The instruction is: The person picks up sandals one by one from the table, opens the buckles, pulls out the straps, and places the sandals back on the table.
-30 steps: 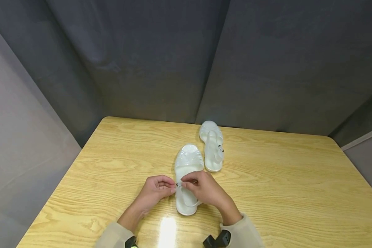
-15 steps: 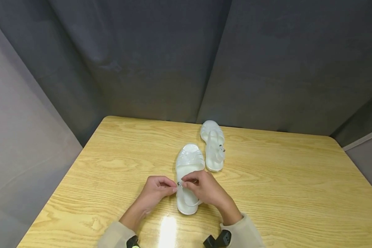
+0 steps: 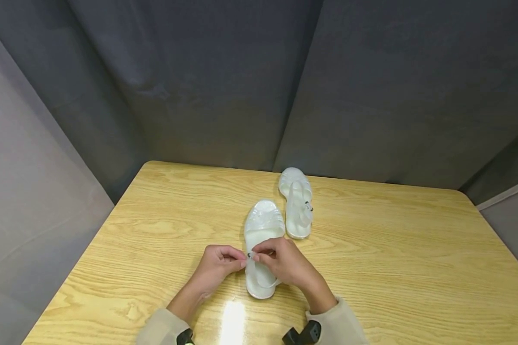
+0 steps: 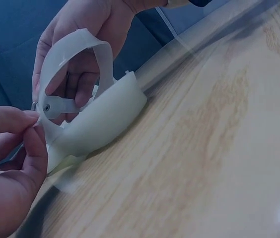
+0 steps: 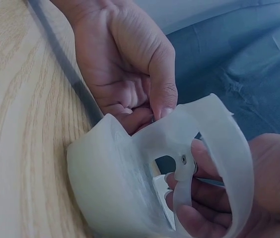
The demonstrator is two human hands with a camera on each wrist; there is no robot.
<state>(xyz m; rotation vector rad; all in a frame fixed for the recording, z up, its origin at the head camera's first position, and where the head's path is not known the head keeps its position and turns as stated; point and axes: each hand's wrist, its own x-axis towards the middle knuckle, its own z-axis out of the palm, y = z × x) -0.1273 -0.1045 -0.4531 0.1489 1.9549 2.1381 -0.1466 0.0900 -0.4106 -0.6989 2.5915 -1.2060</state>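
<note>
A white sandal lies on the wooden table, toe toward the back, with a small metal buckle on its left side. My left hand is at the sandal's left edge; thumb and index finger pinch the strap end beside the buckle, as the left wrist view shows. From the right, my right hand reaches over the sandal, its fingers pinching the strap by the buckle. The heel strap stands up in a loop. My fingertips partly hide the buckle.
A second white sandal with a metal buckle lies behind and to the right, close beside the first one. Dark curtains hang behind the table, and a pale panel stands at the left.
Both hands stay at the buckle, with only slight finger movement around it. The left fingers have drawn slightly closer together since the earliest frame.
</note>
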